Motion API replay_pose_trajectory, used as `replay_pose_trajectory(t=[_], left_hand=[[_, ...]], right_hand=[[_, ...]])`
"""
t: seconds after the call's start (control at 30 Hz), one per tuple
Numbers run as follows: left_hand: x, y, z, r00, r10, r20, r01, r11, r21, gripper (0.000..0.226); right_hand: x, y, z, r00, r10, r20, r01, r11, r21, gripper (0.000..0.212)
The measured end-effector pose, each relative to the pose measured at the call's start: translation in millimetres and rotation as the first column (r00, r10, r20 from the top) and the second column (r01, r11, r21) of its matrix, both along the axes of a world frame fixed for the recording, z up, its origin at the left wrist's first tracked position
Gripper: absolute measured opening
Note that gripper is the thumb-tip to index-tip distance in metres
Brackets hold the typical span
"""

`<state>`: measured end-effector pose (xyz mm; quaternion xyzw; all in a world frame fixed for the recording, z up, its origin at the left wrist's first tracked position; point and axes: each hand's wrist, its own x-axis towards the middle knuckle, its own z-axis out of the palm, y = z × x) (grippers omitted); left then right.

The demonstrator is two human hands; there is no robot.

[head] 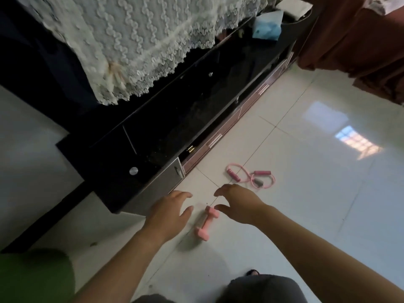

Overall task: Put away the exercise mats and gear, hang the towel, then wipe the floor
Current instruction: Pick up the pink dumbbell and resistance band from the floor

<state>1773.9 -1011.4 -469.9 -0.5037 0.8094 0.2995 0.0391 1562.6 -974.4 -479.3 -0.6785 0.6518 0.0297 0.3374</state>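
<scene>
The pink dumbbell (206,224), the only one in view, lay on the pale tiled floor (306,193) between the person's two hands, its upper end just under the right thumb, though whether they touched could not be told. The left hand (169,212) hovered to the left of the dumbbell with fingers spread and curved, holding nothing. The right hand (237,204) hovered to the right of it, fingers arched wide and thumb pointing toward the dumbbell's top end, also empty. One pink resistance band (251,176) with foam grips lay looped on the floor beyond the right hand, near the base of a long black TV cabinet (153,136). The cabinet ran diagonally across the view and carried one white lace cloth (135,47) that draped over its upper part. One blue bag (267,27) sat at the cabinet's far end. A reddish-brown curtain (354,40) hung at the upper right, its hem reaching the floor. One green rounded shape (35,278) filled the lower left corner, too blurred to identify. The person's dark-clothed knees (260,289) showed at the bottom edge. A bright window reflection (354,143) lay on the tiles, well apart from the gear.
</scene>
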Motion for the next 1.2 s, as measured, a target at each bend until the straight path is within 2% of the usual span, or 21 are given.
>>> replay_pose_trajectory(t=[0.13,0.27,0.4,0.5,0.73,0.9,0.97,1.07,1.2], left_hand=[[-4.8,-9.7,-125.1,1.0,-0.003,-0.016,0.004,1.0,0.027,0.036],[-17.2,-16.5,-257.7,1.0,0.012,-0.001,-0.012,0.999,0.033,0.036],[-30.1,-15.2,-370.1,0.994,0.104,-0.018,-0.102,0.992,0.079,0.036],[-30.9,-9.6,-430.2,0.975,0.215,-0.05,-0.208,0.97,0.124,0.037],[-8.5,14.1,-488.6,0.861,0.498,-0.098,-0.468,0.854,0.227,0.032],[-4.1,38.7,-505.3,0.875,0.469,-0.119,-0.438,0.873,0.216,0.035],[-0.6,49.3,-510.9,0.892,0.444,-0.081,-0.41,0.873,0.263,0.038],[4.3,60.9,-516.4,0.908,0.419,-0.006,-0.392,0.854,0.341,0.047],[8.5,66.5,-522.2,0.874,0.485,-0.013,-0.439,0.801,0.407,0.056]], right_hand=[[-3.5,-7.5,-128.7,0.987,-0.139,0.076,0.14,0.99,-0.009,0.044],[1.4,-17.3,-267.4,0.971,-0.225,0.081,0.226,0.974,-0.006,0.046],[8.4,-37.6,-382.9,0.978,-0.192,0.082,0.195,0.981,-0.024,0.047],[2.3,-52.4,-436.5,0.994,-0.09,0.063,0.091,0.996,-0.021,0.045],[-11.1,-55.7,-476.1,0.987,0.054,0.151,-0.049,0.998,-0.041,0.044],[-10.8,-34.3,-506.5,0.963,0.118,0.241,-0.092,0.989,-0.116,0.042],[-12.2,-25.4,-515.7,0.954,0.155,0.258,-0.129,0.985,-0.116,0.045],[-15.6,-18.2,-525.1,0.947,0.182,0.266,-0.154,0.981,-0.122,0.051],[-17.5,-18.8,-528.5,0.937,0.197,0.289,-0.158,0.975,-0.154,0.052]])
